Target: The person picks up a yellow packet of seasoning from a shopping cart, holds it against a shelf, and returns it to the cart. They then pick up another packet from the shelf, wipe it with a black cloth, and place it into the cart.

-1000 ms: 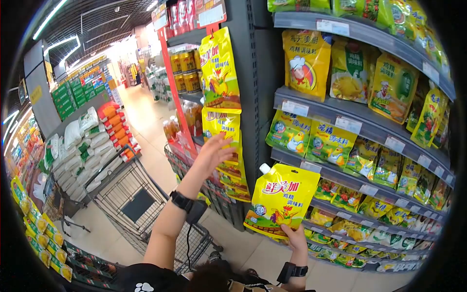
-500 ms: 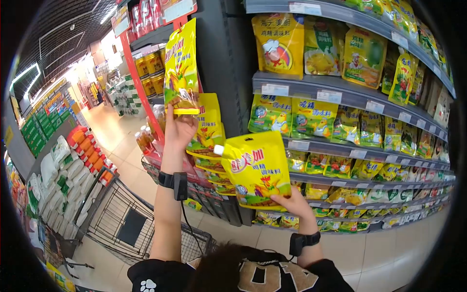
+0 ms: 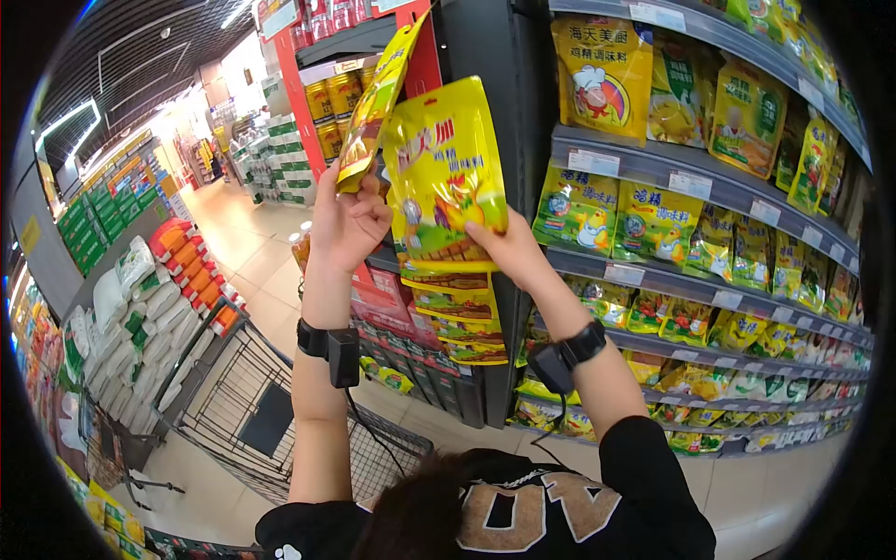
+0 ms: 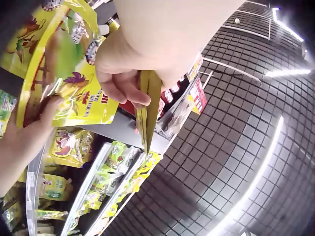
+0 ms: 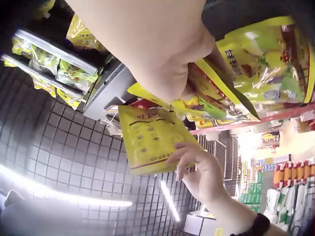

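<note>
In the head view my left hand [image 3: 349, 222] pinches the bottom edge of a yellow chicken-seasoning pouch [image 3: 381, 98], swung out and seen nearly edge-on. The left wrist view shows fingers curled against that pouch; the right wrist view shows its printed back [image 5: 152, 137]. My right hand [image 3: 511, 245] holds a second yellow seasoning pouch [image 3: 448, 177] by its lower right edge, thumb on the front. This pouch stands upright, close in front of the hanging strip, to the right of the lifted one. Below it show the lower hanging pouches [image 3: 457, 322], partly hidden.
Shelves [image 3: 607, 163] of seasoning bags rise on the right, beside a dark upright post [image 3: 521, 112]. A wire shopping cart [image 3: 247, 411] stands at lower left. Behind it are stacked white sacks [image 3: 140, 308] and orange packs [image 3: 187, 261]. Canned drinks [image 3: 331, 103] fill the end rack.
My right hand has raised its pouch up and left to the hanging strip. The left hand keeps hold of the lifted pouch, which has turned from showing its front to nearly edge-on.
</note>
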The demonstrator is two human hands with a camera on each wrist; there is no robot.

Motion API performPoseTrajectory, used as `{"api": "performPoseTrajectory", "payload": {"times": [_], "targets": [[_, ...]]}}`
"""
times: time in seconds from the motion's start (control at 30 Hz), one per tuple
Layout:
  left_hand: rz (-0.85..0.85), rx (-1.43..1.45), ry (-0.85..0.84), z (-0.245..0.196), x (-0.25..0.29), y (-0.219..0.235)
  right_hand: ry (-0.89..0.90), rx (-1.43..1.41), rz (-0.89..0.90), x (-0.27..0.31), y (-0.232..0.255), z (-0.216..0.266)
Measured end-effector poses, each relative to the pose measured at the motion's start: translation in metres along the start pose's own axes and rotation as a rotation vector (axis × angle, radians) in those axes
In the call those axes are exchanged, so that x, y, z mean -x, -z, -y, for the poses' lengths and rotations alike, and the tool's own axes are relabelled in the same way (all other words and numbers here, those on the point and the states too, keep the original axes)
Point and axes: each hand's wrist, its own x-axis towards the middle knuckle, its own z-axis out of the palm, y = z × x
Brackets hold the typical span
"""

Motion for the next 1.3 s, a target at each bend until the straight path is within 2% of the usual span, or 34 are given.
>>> {"api": "performPoseTrajectory", "payload": {"times": [0.07,0.13,0.23,0.67,0.73,0.87,0.93,1.0,1.1,1.3], "targets": [[-0.017,-0.031,-0.024,0.000,0.001,-0.004,0.037,-0.056,-0.002,-0.028,-0.009,-0.003],[-0.031,-0.061,-0.029,-0.002,0.001,-0.002,0.057,-0.235,-0.035,-0.046,-0.020,-0.002],[-0.076,-0.016,-0.015,0.000,0.001,-0.005,0.016,-0.202,-0.108,-0.056,-0.030,0.000],[-0.105,-0.053,0.013,0.004,0.001,-0.003,0.010,-0.305,-0.210,-0.046,-0.053,-0.010],[-0.003,-0.055,0.024,0.005,0.002,-0.002,0.003,-0.321,-0.214,-0.047,-0.055,-0.008],[-0.008,-0.082,0.011,0.009,0.002,-0.007,-0.079,-0.438,-0.205,-0.046,-0.058,0.000],[-0.128,-0.057,0.007,0.010,0.004,-0.012,-0.107,-0.483,-0.197,-0.046,-0.061,0.008],[-0.128,-0.061,0.009,0.009,0.004,-0.012,-0.212,-0.622,-0.189,-0.043,-0.062,0.015],[-0.107,-0.086,0.005,0.010,0.004,-0.011,-0.226,-0.742,-0.124,-0.042,-0.063,0.023],[-0.094,-0.103,-0.008,0.011,0.006,-0.012,-0.228,-0.733,-0.142,-0.041,-0.067,0.019]]}}
